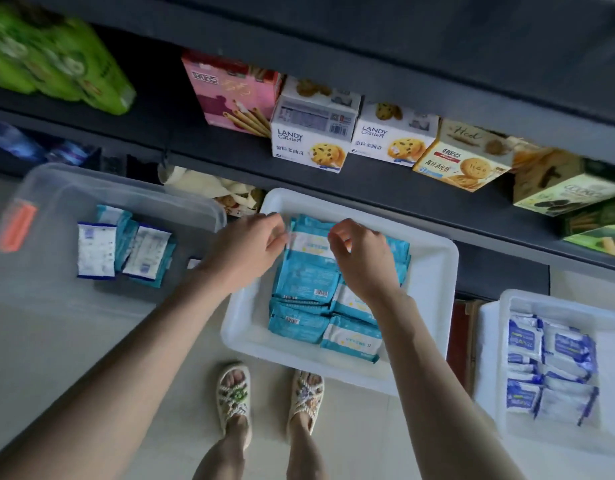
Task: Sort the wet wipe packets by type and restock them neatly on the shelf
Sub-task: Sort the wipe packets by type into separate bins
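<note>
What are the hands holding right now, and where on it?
The top teal-and-white packet at the far end of the middle tray: the left hand pinches its left edge, the right hand its right side, apparently.

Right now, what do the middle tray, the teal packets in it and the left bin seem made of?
Middle tray: probably white plastic, smooth, faintly glossy, with a rounded moulded rim. Teal packets: likely soft plastic film; they crease and shine. Left bin: clear frosted plastic; the floor shows through its walls.
</note>
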A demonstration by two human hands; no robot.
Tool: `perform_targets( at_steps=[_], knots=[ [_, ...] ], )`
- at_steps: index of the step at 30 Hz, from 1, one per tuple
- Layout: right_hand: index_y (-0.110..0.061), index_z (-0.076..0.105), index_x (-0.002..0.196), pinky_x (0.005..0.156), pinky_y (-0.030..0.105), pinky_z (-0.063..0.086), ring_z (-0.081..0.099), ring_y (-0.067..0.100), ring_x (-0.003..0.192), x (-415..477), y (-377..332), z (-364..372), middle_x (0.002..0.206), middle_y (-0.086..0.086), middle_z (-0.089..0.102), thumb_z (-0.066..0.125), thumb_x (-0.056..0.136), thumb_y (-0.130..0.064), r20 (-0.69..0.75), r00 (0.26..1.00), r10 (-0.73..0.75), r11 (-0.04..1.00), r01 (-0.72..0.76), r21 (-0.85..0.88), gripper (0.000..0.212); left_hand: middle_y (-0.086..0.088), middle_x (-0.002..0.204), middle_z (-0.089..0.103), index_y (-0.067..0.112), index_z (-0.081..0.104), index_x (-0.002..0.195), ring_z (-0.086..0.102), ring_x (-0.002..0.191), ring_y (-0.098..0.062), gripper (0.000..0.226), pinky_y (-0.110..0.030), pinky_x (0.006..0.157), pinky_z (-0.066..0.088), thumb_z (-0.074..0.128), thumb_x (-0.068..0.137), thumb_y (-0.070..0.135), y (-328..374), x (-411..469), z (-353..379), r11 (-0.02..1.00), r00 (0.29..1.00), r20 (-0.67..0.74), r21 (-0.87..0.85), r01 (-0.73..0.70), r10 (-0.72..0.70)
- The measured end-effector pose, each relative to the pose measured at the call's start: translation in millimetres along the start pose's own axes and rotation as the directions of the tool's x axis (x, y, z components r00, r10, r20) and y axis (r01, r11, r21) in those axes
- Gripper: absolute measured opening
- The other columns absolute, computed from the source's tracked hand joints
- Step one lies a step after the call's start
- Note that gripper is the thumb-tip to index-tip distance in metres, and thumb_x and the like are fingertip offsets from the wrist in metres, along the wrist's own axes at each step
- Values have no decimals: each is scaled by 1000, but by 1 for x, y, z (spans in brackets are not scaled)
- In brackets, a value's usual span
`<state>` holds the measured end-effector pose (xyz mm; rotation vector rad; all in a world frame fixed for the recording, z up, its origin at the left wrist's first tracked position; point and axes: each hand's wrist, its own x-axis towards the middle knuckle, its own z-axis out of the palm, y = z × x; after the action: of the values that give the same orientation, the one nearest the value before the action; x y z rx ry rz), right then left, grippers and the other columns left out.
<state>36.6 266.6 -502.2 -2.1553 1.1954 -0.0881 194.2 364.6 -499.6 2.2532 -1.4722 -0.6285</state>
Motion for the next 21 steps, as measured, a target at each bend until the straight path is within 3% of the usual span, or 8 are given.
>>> perform_targets(
  at_steps=[4,8,15,21],
  knots=[
    [-13,66,95,75,44,53,65,34,89,-11,-71,18,96,12,70,52,92,-19,-25,999,-43,998,44,34,15,-1,76,66,12,62,86,61,65,-16,16,-27,55,46,56,93,26,-35,-41,-54,998,996,-84,-56,24,-29],
    [-13,65,95,73,45,53,65,35,87,-18,-138,69,95,11,71,52,92,-19,15,998,-57,997,56,57,14,-1,82,70,12,62,88,64,70,-17,15,-28,60,47,58,92,25,-108,-80,-89,987,988,-62,-86,134,-139],
    [-11,65,93,76,42,52,65,33,87,-21,-228,199,93,10,69,54,92,-14,86,991,100,991,-108,82,11,-3,80,71,12,63,87,66,73,-26,8,-37,65,53,62,90,20,-248,-134,-120,953,966,21,-162,256,-256],
    [-11,66,95,78,42,54,66,30,89,-2,-251,288,95,9,71,54,90,-10,166,953,255,952,-278,128,13,-1,87,71,9,64,91,67,81,-19,9,-37,75,54,60,90,17,-340,-133,-105,884,928,172,-288,367,-330]
  ],
)
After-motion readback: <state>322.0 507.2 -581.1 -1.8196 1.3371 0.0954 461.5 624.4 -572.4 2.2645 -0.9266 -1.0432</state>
